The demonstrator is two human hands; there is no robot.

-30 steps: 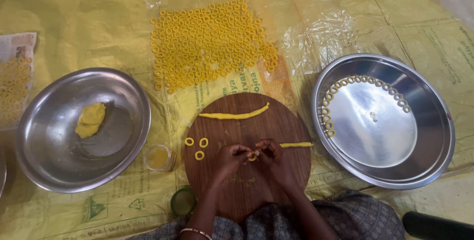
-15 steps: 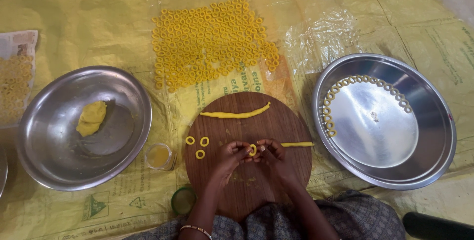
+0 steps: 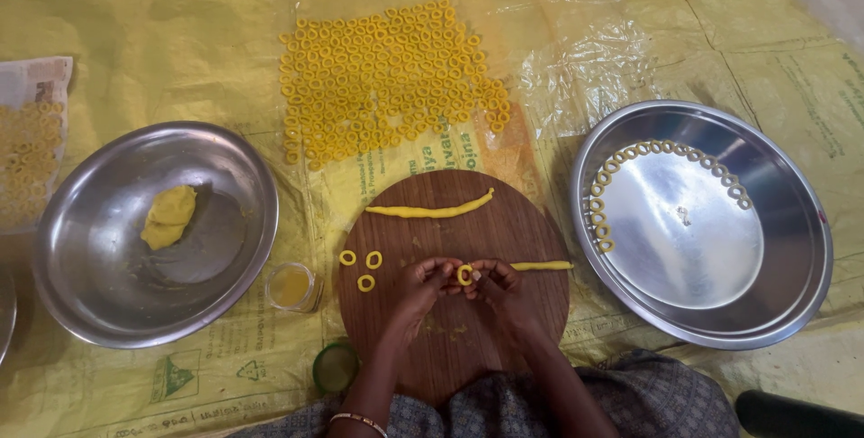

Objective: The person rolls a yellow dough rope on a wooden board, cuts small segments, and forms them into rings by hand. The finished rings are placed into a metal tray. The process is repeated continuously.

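Both hands meet over a round wooden board point(image 3: 450, 348). My left hand point(image 3: 419, 283) and my right hand point(image 3: 500, 287) pinch a small yellow dough ring point(image 3: 465, 274) between their fingertips, held just above the board. Three finished rings point(image 3: 360, 269) lie on the board to the left of my left hand. A long rolled dough strand point(image 3: 430, 210) lies across the board's far side. A shorter strand point(image 3: 543, 266) lies just right of my right hand.
A steel bowl point(image 3: 108, 303) at left holds a lump of yellow dough point(image 3: 168, 216). A steel plate point(image 3: 783, 222) at right carries several rings along its rim. Many rings point(image 3: 387, 78) dry on the yellow plastic sheet. A small jar point(image 3: 292, 286) and a green lid point(image 3: 335, 367) sit by the board.
The dough piece between my fingertips has been curled from a small bent bit into a closed ring. The hands have stayed in the same place over the board.
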